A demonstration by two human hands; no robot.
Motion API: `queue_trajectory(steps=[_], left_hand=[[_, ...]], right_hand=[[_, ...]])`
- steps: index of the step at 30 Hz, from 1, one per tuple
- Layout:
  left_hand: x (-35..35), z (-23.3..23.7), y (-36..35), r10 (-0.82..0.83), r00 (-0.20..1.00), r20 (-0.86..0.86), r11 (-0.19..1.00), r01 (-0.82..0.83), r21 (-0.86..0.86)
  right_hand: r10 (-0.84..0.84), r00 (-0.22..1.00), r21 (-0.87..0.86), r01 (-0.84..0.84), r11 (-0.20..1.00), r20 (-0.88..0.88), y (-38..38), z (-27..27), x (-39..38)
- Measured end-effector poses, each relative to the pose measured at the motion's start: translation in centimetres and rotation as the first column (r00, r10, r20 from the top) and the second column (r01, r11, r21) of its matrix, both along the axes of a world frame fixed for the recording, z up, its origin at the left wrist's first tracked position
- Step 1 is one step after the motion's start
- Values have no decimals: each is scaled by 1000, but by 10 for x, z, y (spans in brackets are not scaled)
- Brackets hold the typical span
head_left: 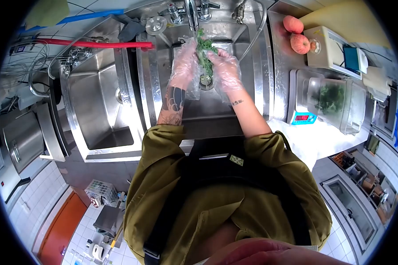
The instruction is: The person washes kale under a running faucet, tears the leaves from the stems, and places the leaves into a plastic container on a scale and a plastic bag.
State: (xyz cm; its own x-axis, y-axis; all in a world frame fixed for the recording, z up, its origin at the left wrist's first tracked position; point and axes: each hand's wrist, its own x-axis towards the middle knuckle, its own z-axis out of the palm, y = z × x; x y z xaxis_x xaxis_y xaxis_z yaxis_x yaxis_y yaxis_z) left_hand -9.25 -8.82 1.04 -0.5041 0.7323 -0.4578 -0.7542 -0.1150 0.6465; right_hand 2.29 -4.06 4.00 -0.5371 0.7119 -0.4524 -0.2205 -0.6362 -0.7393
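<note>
Leafy greens (205,55) hang under the faucet (191,15), over the steel sink (216,106). My left hand (184,64), in a clear plastic glove, is at their left side; its fingers are partly hidden by the loose plastic and the leaves. My right hand (225,68), gloved the same way, has its fingers closed on the greens from the right. Below the leaves, the round drain (206,81) shows between both hands.
To the left is a second sink (95,95), with a red hose (93,43) above it. On the right counter are two apples (300,43), a scale with a red display (303,118) and a clear container (350,106) with greens inside.
</note>
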Motion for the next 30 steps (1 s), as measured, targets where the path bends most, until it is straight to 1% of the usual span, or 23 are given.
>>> queue_trajectory(steps=[2, 3, 4, 6, 7, 9, 10, 11, 12, 13, 14, 16, 18, 19, 20, 21, 22, 23, 24, 25, 28, 29, 30], left_hand=[[2, 5, 0, 38, 993, 109, 999, -37, -9], [6, 22, -2, 71, 982, 174, 997, -67, -28], [9, 31, -2, 105, 966, 237, 994, -96, -49], [10, 29, -1, 84, 991, 107, 996, -81, -33], [10, 28, -1, 74, 996, 41, 997, -73, -26], [7, 24, -5, 30, 983, -179, 999, -26, 23], [4, 20, -7, 10, 958, -288, 999, 3, 44], [2, 12, -9, 23, 952, -307, 998, -3, 66], [2, 11, -7, 65, 950, -305, 998, -60, 28], [2, 10, -6, 107, 947, -304, 993, -115, -11], [1, 8, -5, 147, 941, -306, 984, -171, -50], [-1, 2, -2, 171, 964, -203, 981, -186, -56], [-1, 0, 0, 193, 976, -98, 978, -200, -64], [3, 2, -4, 191, 981, 31, 981, -192, 33], [5, 3, -8, 187, 981, 46, 982, -188, 10], [7, 10, -10, 184, 981, 61, 983, -183, -12], [7, 13, -11, 182, 980, 76, 983, -179, -35], [4, 0, -13, 160, 987, 22, 987, -160, -6], [7, 8, -14, 151, 989, 5, 988, -151, -26], [11, 23, -16, 142, 990, -12, 989, -143, -48], [16, 45, -16, 126, 987, -100, 990, -131, -49], [17, 47, -15, 121, 983, -135, 991, -127, -37], [15, 45, -16, 64, 972, -227, 998, -68, -10]], right_hand=[[-23, 996, -74, 30, 997, 83, 2, 8, 0], [-32, 992, -110, 46, 993, 125, 3, 10, 1], [-9, 993, -122, 23, 992, 117, 6, 9, 2], [39, 994, -148, -23, 989, 101, 11, 4, 5], [35, 997, -117, -26, 993, 74, 12, -2, 4], [30, 999, -52, -28, 998, 19, 11, -9, 0], [34, 999, 4, -34, 999, 35, 10, -8, -1], [37, 998, 61, -40, 997, 51, 7, -8, -3], [38, 997, 118, -46, 992, 67, 5, -6, -6], [16, 993, 289, -49, 956, 116, 3, -8, -9], [42, 978, 367, -116, 923, 204, 3, -7, -8], [68, 922, 493, -264, 829, 381, 1, -1, -6], [67, 953, 489, -211, 846, 296, -3, -13, -8], [71, 960, 483, -199, 853, 270, -6, -13, -8], [75, 967, 476, -186, 859, 243, -8, -12, -7], [121, 949, 440, -245, 864, 291, -9, -7, -5], [130, 961, 404, -222, 888, 244, -11, -4, -3], [137, 971, 366, -201, 909, 195, -12, -1, -2], [142, 979, 325, -183, 928, 145, -13, 0, -2], [108, 990, 237, -127, 963, 90, -15, 0, -2], [53, 998, 106, -57, 993, 40, -11, 10, -3], [82, 994, 113, -90, 989, 75, -6, 9, -3], [81, 994, 128, -89, 988, 70, 0, 1, -4]])
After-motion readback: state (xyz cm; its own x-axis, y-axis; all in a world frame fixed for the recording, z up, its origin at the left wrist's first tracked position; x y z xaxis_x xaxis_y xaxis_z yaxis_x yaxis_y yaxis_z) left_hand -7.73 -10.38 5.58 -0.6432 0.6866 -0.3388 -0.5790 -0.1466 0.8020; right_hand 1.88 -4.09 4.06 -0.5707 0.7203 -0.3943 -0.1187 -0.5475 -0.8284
